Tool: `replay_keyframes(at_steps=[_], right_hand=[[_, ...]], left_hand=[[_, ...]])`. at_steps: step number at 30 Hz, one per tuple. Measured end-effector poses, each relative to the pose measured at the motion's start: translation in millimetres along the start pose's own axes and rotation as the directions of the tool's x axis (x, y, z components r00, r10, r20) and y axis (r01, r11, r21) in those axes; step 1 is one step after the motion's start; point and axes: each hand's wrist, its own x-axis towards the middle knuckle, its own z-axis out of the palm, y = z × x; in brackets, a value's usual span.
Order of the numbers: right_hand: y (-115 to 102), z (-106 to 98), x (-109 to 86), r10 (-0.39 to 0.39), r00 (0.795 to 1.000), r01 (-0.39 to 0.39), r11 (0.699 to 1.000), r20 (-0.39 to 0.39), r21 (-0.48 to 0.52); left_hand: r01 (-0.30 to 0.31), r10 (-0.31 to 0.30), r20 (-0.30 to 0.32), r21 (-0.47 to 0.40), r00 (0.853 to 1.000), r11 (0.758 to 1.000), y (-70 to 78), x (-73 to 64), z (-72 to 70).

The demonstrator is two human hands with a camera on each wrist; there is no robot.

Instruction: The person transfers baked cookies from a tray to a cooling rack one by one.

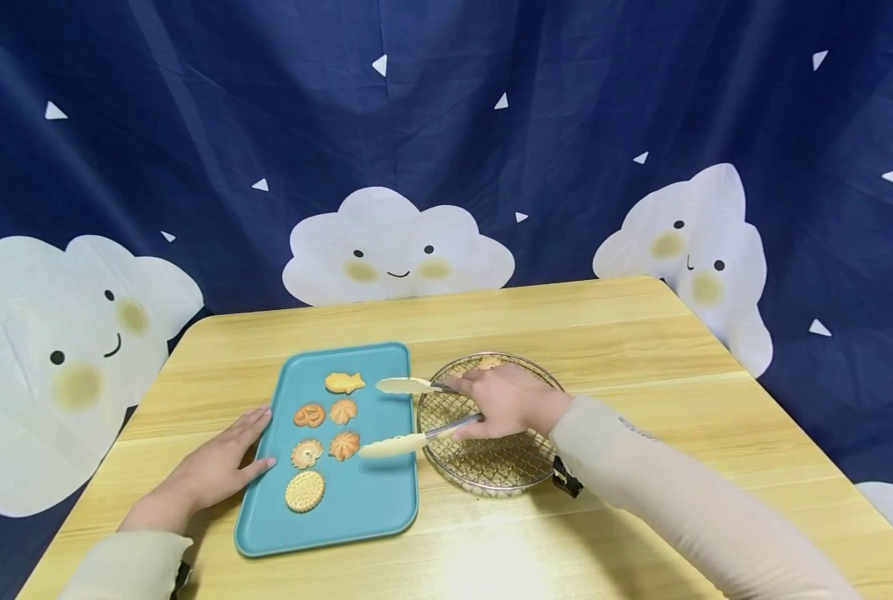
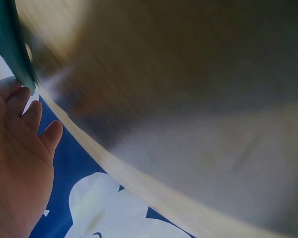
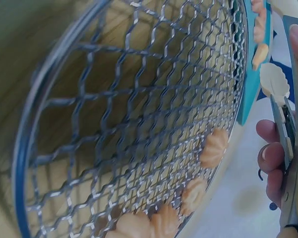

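Note:
My right hand (image 1: 509, 400) grips a pair of tongs (image 1: 454, 427) with cream scalloped tips, reaching left across a round wire rack (image 1: 484, 462). The tongs' arms are spread, and their tips overlap the right half of a blue tray (image 1: 371, 517) with nothing between them. Several cookies lie on the tray, including a fish-shaped cookie (image 1: 344, 382), a pretzel-shaped cookie (image 1: 309, 415) and a round cookie (image 1: 305, 491). My left hand (image 1: 217, 462) rests at the tray's left edge, its fingers loosely extended along the rim. In the right wrist view, shell-like cookies (image 3: 214, 148) sit along the rack's far side.
A light wooden table (image 1: 566, 321) bears the tray and the rack side by side. Behind it hangs a dark blue curtain (image 1: 446, 125) printed with white clouds.

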Motion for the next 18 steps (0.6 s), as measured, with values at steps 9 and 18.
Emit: replay_keyframes(at_steps=[9, 18], right_hand=[[-10.9, 0.0, 10.7, -0.044, 0.999, 0.044, 0.999, 0.014, -0.008], [-23.0, -1.2, 18.7, -0.07, 0.996, 0.071, 0.997, 0.052, -0.004]], left_hand=[[0.005, -0.005, 0.006, -0.003, 1.0, 1.0, 0.6, 0.0, 0.1], [0.005, -0.005, 0.009, -0.006, 1.0, 1.0, -1.2, 0.5, 1.2]])
